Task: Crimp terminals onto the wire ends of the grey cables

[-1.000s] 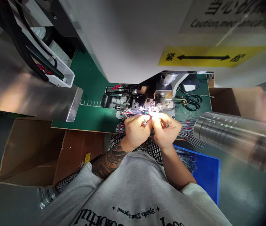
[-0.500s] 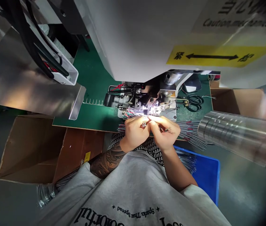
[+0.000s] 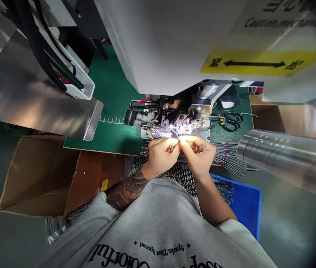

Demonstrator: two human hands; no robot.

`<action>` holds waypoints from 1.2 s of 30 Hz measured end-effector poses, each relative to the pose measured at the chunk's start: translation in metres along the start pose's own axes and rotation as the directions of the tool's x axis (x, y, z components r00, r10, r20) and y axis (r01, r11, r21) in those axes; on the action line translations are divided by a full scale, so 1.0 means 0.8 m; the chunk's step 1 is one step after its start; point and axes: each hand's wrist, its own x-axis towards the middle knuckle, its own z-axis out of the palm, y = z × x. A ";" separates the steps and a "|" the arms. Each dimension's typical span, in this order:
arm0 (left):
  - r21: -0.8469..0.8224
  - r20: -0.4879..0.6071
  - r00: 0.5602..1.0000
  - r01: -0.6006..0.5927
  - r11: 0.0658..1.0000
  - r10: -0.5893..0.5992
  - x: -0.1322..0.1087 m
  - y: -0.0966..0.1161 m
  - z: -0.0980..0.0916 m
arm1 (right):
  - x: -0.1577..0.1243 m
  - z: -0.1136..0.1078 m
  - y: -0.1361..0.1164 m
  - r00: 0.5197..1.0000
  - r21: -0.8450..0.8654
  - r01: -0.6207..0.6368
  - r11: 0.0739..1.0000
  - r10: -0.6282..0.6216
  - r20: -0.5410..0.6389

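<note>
Both hands meet in front of the lit head of a terminal crimping machine. My left hand is closed, thumb and forefinger pinched at thin coloured wires under the bright light. Tight beside it, my right hand is pinched on the same wires, with further wire ends showing at its curled fingers. The exact grip points are hidden by glare and fingers. Grey cables with red and dark ends lie to the right of my hands. More coloured wire ends lie just left of the bright spot.
Black-handled scissors lie right of the machine on the green table. A strip of terminals runs in from the left. A metal cylinder juts in at right. Below are a blue bin and a cardboard box.
My hands have shifted slightly right, and the right thumb and fingers have changed position. Coloured wires now show more clearly above the fingertips. The whole view has moved a little.
</note>
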 end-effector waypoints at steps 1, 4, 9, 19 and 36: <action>0.002 0.001 1.000 0.000 1.000 0.000 0.001 0.000 0.000 | 0.002 -0.001 0.000 1.000 0.006 -0.016 1.000 0.016 0.022; 0.031 0.008 1.000 0.002 1.000 -0.002 0.003 0.000 0.001 | 0.005 -0.003 0.002 0.999 0.038 -0.036 0.999 0.034 0.039; 0.033 0.022 1.000 -0.007 0.999 0.006 0.002 0.004 -0.001 | 0.001 -0.006 0.003 0.997 0.002 0.017 1.000 -0.017 0.071; -0.064 0.052 0.997 0.053 0.997 -0.050 -0.011 0.002 -0.017 | 0.003 -0.008 0.008 0.999 0.103 0.042 0.994 -0.043 0.000; -0.094 0.009 0.980 0.199 0.975 -0.199 -0.054 -0.005 -0.024 | -0.006 -0.023 0.032 0.989 0.258 -0.011 0.966 -0.027 0.143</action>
